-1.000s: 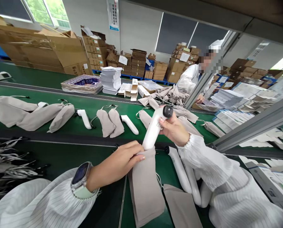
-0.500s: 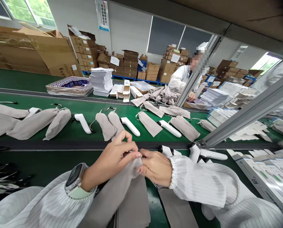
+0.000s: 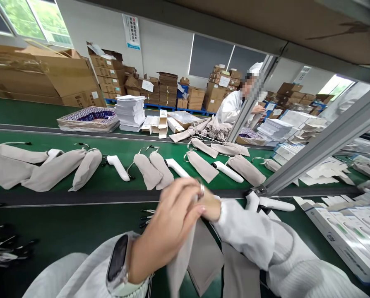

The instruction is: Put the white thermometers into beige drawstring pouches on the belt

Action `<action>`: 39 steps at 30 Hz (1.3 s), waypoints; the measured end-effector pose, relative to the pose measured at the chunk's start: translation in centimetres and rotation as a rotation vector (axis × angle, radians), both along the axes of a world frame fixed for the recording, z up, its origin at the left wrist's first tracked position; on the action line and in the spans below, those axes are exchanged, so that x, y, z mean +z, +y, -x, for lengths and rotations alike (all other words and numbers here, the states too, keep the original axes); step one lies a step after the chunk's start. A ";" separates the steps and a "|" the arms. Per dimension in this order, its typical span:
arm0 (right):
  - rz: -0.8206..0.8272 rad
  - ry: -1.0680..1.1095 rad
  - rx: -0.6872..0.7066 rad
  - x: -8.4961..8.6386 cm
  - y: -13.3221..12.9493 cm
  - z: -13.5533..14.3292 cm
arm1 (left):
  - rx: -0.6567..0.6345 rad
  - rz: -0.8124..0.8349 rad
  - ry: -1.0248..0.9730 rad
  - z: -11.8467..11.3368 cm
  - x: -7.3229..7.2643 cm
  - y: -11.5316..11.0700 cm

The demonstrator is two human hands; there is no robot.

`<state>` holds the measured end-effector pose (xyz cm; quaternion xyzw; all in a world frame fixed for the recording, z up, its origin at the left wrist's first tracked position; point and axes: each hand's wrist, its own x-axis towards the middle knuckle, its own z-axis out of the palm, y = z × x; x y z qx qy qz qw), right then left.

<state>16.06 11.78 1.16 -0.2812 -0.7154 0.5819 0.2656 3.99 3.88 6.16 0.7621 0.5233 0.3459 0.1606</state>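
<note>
My left hand (image 3: 175,225), with a watch on its wrist, is closed on a grey fabric pouch (image 3: 181,265) that hangs below its fingers. Against it lies my right hand (image 3: 211,205), at the upper end of the same pouch. Its fingers are blurred and mostly covered by the left hand, so its grip does not show. Beneath the hands, a flat grey pouch (image 3: 206,258) lies on the green bench, and another flat pouch (image 3: 239,271) is right of it, by my right sleeve.
Across a dark rail, filled drawstring pouches (image 3: 202,165) and white handheld devices (image 3: 118,167) lie on a green belt. A metal post (image 3: 324,145) slants up at right, near white boxes (image 3: 337,236). Black-tipped cords (image 3: 5,248) lie left. Behind the belt works another person (image 3: 231,107).
My hands have come together; the left now overlaps the right, which has shifted slightly upward and is blurred. The pouch hangs more steeply. The view has turned a little.
</note>
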 end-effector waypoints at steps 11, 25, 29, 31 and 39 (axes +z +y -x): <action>-0.192 -0.891 -0.789 -2.8 16.8 -13.2 | 0.056 0.609 0.266 2.9 -7.9 2.4; -0.571 -1.280 -0.955 -2.2 13.7 -16.1 | -0.175 0.821 0.271 2.4 -5.3 1.0; -0.701 -1.009 -1.169 1.8 10.7 -14.3 | -0.144 0.786 0.234 3.5 -5.1 0.9; -0.656 -0.633 -1.124 3.0 8.3 -12.5 | -0.115 0.778 0.220 4.1 -5.3 1.5; 0.477 0.167 -0.286 2.5 -3.3 -3.4 | -0.116 0.707 0.204 4.6 -4.8 1.9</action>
